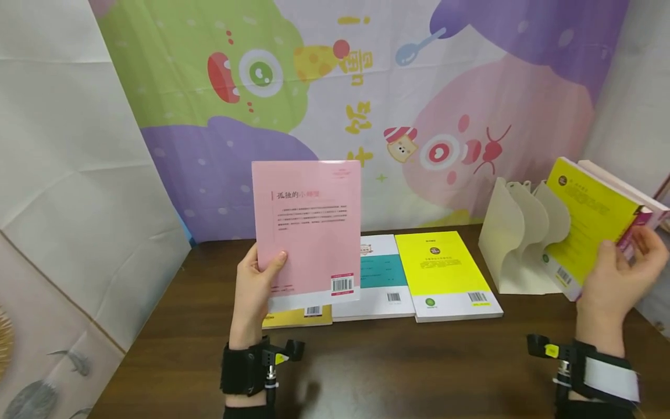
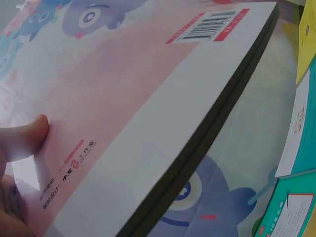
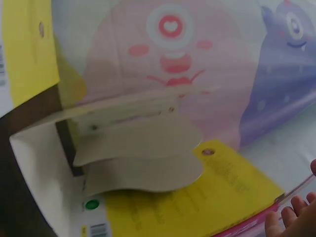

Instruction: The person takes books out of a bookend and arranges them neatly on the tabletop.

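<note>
My left hand (image 1: 256,285) grips a pink book (image 1: 309,227) by its lower left edge, thumb on the back cover. The book stands upright above the table; its barcode and bottom edge show in the left wrist view. At the right, a cream book holder (image 1: 515,233) with wavy dividers stands on the table. A yellow book (image 1: 597,203) leans in its right side, with a pale pink book (image 1: 628,180) behind. My right hand (image 1: 620,273) is beside these books, fingers loosely bent at their right edges; in the right wrist view only its fingertips (image 3: 291,217) show.
On the table (image 1: 408,366) lie a yellow-and-white book (image 1: 445,262), a white-and-teal book (image 1: 384,273) and, partly hidden by the pink one, another yellow book (image 1: 293,318). A cartoon-printed cloth (image 1: 324,134) hangs behind the table.
</note>
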A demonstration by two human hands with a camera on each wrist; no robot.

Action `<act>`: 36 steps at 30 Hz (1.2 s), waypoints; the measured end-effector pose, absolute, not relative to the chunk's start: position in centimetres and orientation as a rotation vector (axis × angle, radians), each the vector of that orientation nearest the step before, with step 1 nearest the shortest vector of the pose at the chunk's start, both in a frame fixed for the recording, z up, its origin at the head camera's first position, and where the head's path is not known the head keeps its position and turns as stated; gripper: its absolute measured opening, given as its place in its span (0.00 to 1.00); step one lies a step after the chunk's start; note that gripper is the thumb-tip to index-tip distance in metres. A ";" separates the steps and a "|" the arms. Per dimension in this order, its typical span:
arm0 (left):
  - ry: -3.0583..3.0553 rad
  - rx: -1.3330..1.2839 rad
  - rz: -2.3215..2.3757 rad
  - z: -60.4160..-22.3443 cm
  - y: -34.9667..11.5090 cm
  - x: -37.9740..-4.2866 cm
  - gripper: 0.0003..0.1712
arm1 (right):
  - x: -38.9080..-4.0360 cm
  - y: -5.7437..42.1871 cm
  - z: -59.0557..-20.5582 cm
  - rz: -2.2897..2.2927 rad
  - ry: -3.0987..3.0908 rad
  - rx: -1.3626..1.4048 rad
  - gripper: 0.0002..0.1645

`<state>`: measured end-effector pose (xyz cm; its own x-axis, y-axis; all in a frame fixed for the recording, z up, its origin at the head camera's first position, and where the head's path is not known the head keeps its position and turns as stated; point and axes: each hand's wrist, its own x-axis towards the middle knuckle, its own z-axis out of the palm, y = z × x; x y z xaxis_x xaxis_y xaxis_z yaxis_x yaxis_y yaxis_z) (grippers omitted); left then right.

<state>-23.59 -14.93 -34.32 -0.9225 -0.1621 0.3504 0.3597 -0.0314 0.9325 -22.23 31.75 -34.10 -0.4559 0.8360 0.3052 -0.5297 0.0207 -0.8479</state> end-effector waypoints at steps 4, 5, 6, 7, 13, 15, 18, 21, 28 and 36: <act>-1.919 -0.190 -1.997 -34.5 -15.3 -23.7 0.17 | -22.6 32.8 -35.3 1.673 -1.292 -0.481 0.25; -1.929 -0.186 -1.985 -34.5 -15.3 -23.8 0.18 | -22.7 33.0 -35.6 1.683 -1.305 -0.502 0.25; -1.937 -0.179 -1.976 -34.6 -15.4 -23.8 0.18 | -22.8 33.2 -35.9 1.690 -1.318 -0.522 0.26; -1.944 -0.172 -1.968 -34.6 -15.5 -23.9 0.18 | -22.9 33.4 -36.2 1.687 -1.343 -0.540 0.26; -1.953 -0.130 -1.952 -34.8 -16.2 -23.8 0.18 | -23.6 34.4 -38.2 1.571 -1.549 -0.642 0.31; -1.953 -0.106 -1.941 -34.8 -16.5 -23.8 0.18 | -23.7 34.7 -38.6 1.518 -1.619 -0.660 0.32; -1.945 -0.070 -1.933 -35.0 -17.1 -23.8 0.17 | -23.8 34.8 -38.9 1.430 -1.704 -0.680 0.32; -1.935 -0.041 -1.923 -35.1 -17.5 -23.7 0.17 | -23.9 34.9 -39.1 1.397 -1.724 -0.679 0.32; -1.916 0.008 -1.922 -35.2 -18.4 -23.8 0.16 | -23.8 35.5 -39.4 1.597 -1.578 -0.617 0.32; -1.900 0.058 -1.923 -35.4 -19.4 -23.5 0.17 | -23.9 36.1 -39.9 1.669 -1.547 -0.669 0.30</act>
<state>-23.52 -19.38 -35.37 -0.9048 -0.3304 0.2686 0.2727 0.0349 0.9615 -23.92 36.09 -39.92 -0.5817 0.8055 0.1129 -0.1734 0.0128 -0.9848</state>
